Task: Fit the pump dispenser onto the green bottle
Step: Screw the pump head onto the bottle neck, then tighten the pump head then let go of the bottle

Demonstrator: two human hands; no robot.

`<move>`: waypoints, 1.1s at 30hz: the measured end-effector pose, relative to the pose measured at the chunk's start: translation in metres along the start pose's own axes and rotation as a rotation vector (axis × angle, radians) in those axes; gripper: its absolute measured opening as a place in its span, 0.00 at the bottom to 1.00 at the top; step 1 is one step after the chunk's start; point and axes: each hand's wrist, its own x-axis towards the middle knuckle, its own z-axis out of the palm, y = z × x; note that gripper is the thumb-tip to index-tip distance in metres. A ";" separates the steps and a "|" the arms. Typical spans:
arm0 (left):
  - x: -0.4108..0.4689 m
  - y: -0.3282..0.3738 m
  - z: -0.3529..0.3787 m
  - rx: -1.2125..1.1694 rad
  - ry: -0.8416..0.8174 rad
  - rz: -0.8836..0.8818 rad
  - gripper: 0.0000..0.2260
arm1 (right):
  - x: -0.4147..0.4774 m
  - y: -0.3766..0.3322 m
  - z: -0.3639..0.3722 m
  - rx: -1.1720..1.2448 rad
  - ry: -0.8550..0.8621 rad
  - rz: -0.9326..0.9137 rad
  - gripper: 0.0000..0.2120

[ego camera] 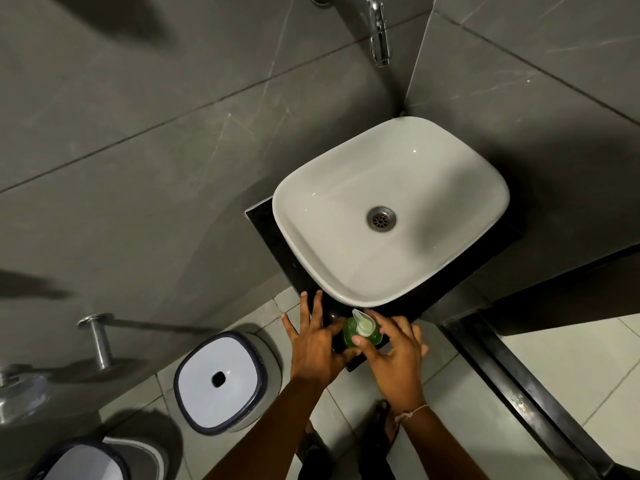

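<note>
My left hand, fingers splayed, steadies the bottle on the counter below the sink; right hand loosely cups the pump, seemingly seated; next, twist tight.

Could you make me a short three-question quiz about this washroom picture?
1. True or false: the pump dispenser sits on top of the green bottle.
2. Where does the bottle stand? A) inside the basin B) on the dark counter C) on the floor
3. Fill in: the thread around the wrist is on the ___ hand.

Key: 1 true. 2 B, the dark counter beside the basin. 3 right hand; the left hand has none.
</note>
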 end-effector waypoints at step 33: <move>0.002 -0.003 0.003 0.042 -0.031 0.000 0.29 | 0.014 -0.003 -0.060 -0.168 0.000 -0.308 0.22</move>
